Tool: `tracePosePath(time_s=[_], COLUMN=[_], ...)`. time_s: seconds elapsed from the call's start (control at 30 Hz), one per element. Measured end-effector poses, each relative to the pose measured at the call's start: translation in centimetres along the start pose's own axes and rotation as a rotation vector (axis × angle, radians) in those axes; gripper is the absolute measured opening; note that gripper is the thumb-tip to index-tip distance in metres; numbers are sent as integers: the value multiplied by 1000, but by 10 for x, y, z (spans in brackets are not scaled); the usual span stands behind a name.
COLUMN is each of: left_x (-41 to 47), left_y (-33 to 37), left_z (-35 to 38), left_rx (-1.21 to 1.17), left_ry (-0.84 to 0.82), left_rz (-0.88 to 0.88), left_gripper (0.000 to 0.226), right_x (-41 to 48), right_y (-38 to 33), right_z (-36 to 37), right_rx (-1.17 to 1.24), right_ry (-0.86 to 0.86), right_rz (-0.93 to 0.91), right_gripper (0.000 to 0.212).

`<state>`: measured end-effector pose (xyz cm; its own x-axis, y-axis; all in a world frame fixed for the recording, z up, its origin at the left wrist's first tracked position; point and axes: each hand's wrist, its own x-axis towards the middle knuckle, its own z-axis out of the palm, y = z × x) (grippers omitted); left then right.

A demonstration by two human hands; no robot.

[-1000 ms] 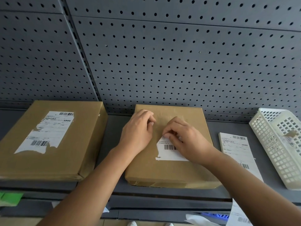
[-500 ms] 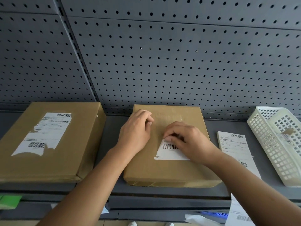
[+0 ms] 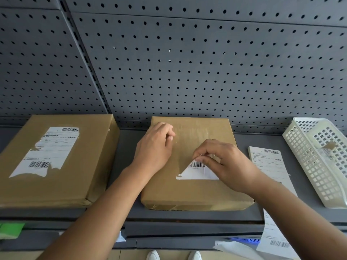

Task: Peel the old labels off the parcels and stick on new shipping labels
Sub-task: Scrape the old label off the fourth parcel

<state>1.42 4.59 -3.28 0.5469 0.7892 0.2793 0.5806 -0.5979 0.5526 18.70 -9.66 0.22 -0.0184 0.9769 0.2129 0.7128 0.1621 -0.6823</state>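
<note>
The right hand (image 3: 227,166) pinches the top edge of the old label (image 3: 199,173) between thumb and curled fingertips. It has drawn that edge up and to the right since half a second ago. The label's upper left corner, which then lay flat, is now lifted clear, so the stuck part shows as a white triangle with the barcode just under the fingers. The label sits on the near right of the middle parcel (image 3: 187,194), which lies flat on the grey shelf (image 3: 127,156). The left hand (image 3: 155,147) stays on the parcel's far left corner, fingers curled under, with nothing seen in it. The left parcel (image 3: 78,175) keeps its torn label (image 3: 48,149), and the strip of new labels (image 3: 270,166) lies just beside the white basket (image 3: 319,166).
</note>
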Motion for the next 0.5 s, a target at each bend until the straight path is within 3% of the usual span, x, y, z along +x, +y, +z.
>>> tracePosePath(time_s=[0.1,0.23,0.37,0.5], left_x=[0,0,0,0], left_y=[0,2,1,1], left_z=[0,0,0,0], left_rx=[5,25,20,31], left_ry=[2,-1,-2,-3], left_rz=[4,4,5,2], left_gripper=[9,9,9,9], right_x=[0,4,6,4], right_y=[0,7,13,8], right_z=[0,-2,4,-2], right_rx=[38,-3,-256,-205], right_ry=[21,-23,-48,-3], right_rz=[24,68,13,49], right_gripper=[11,42,20,13])
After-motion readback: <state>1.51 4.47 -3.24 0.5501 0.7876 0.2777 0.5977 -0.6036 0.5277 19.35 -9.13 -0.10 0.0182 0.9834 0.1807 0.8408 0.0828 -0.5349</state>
